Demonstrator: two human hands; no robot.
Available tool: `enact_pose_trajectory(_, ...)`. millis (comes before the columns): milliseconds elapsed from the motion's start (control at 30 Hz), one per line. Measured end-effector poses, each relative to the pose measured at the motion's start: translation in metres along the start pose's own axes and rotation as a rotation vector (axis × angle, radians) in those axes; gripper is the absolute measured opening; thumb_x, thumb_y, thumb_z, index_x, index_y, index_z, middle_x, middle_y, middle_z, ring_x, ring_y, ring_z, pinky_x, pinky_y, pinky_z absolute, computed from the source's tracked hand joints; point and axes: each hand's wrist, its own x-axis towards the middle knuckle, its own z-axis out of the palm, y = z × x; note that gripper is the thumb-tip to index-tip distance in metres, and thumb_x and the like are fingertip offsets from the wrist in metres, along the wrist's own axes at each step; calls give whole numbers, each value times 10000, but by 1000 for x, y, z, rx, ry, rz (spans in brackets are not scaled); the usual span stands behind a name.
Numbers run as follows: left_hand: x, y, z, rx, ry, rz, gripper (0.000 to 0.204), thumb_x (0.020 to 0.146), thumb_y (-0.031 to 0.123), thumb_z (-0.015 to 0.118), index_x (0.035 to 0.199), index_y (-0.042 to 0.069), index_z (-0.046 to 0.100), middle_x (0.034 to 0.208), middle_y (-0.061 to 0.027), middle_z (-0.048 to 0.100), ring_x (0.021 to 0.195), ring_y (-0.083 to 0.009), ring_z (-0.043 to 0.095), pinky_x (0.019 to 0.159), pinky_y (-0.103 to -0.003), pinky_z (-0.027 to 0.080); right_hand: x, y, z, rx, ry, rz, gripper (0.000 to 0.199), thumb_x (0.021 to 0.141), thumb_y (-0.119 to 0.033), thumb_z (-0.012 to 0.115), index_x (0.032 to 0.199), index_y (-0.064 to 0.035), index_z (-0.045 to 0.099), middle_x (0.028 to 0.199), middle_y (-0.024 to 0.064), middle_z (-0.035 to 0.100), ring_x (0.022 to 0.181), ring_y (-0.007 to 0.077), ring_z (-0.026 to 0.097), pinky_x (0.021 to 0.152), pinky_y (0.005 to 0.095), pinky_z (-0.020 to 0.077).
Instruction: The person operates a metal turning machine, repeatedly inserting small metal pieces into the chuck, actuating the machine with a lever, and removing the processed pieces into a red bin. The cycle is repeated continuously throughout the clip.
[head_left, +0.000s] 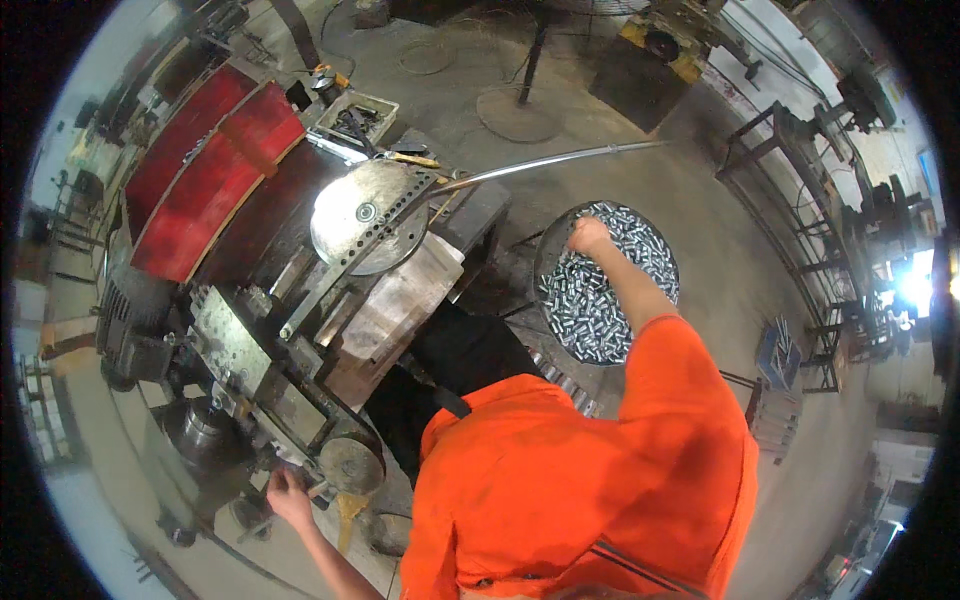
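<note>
My right hand (590, 236) reaches over a round dark pan (541, 292) heaped with small shiny metal cylinders (590, 315). Its fingers are curled together at the pan's far left side, and whatever lies between them is hidden. My left hand (288, 494) is low on the left, by the near end of a lathe-like machine (235, 335). Those fingers are closed beside a short handle (318, 490) next to a round pulley-like wheel (352, 466). What they grip there is too small to make out.
A big metal disc (365, 215) with a long bar (550, 160) stands over the machine; the bar reaches right beyond the pan. Red panels (215, 180) rise behind. A parts bin (355, 117) sits at the back, a metal rack (790, 190) and blue tray (778, 352) at the right.
</note>
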Motion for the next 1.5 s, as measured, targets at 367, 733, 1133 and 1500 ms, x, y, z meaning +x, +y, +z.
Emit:
enact_pose_trajectory(367, 1, 18, -1, 28, 49, -113, 245, 837, 224, 593, 890, -11, 637, 666, -101, 636, 606, -214, 602, 631, -341, 462, 30, -10, 11, -232, 6, -167, 360, 794, -244, 502, 1059, -40, 636, 1223, 155, 529, 1151, 281, 484, 961, 353, 413)
enact_pose_trajectory(733, -9, 54, -26, -648, -65, 69, 187, 895, 143, 574, 911, -42, 587, 648, -62, 590, 559, -118, 552, 541, -254, 453, -77, -37, 0, 435, 357, -654, 294, 590, -233, 653, 836, -81, 710, 950, 131, 634, 925, 320, 580, 841, 380, 473)
enact_pose_trajectory(1133, -51, 212, -20, -1573, -366, -150, 305, 934, 299, 490, 990, 10, 567, 879, -69, 622, 737, -163, 605, 621, -300, 477, -321, -303, -127, 1138, 109, -1947, 207, 525, -37, 604, 731, -41, 618, 969, 114, 547, 817, 271, 516, 670, 339, 427)
enact_pose_trajectory(1500, -46, 176, -53, -728, -248, 207, 334, 825, 284, 650, 650, 4, 600, 538, -16, 568, 497, -62, 508, 451, -242, 370, -329, -324, -120, 587, 157, -2046, 398, 531, -160, 617, 922, -89, 643, 979, 131, 539, 865, 322, 522, 737, 398, 452)
